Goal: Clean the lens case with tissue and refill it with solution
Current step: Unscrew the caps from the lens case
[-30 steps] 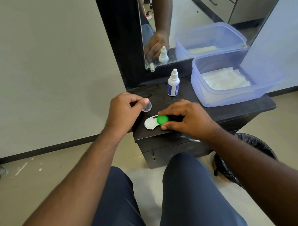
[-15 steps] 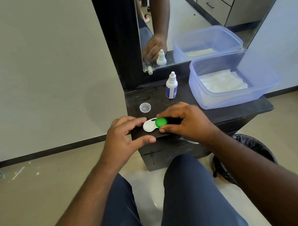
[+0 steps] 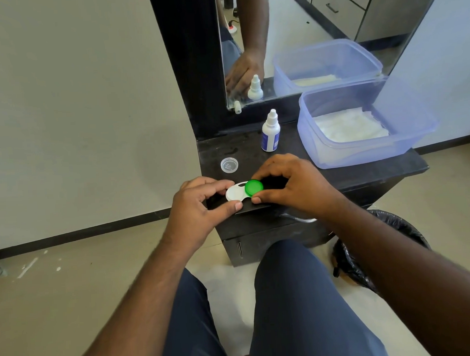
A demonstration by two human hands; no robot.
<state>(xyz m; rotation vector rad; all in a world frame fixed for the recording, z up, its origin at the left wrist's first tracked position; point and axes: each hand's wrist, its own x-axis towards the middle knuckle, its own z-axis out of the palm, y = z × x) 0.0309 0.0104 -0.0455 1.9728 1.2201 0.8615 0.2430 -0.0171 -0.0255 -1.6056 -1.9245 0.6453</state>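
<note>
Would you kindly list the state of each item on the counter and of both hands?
lens case: lying flat at the counter's front edge
green cap: on the case's right well
clear cap: off, lying apart behind the case
solution bottle: upright, capped
tissue tub: lidless, tissues inside
left hand: pinching the case's white end
right hand: fingertips pinching the green cap

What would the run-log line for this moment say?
left hand pinches white end of lens case | right hand grips green cap | clear cap lies apart on table | bottle upright
</note>
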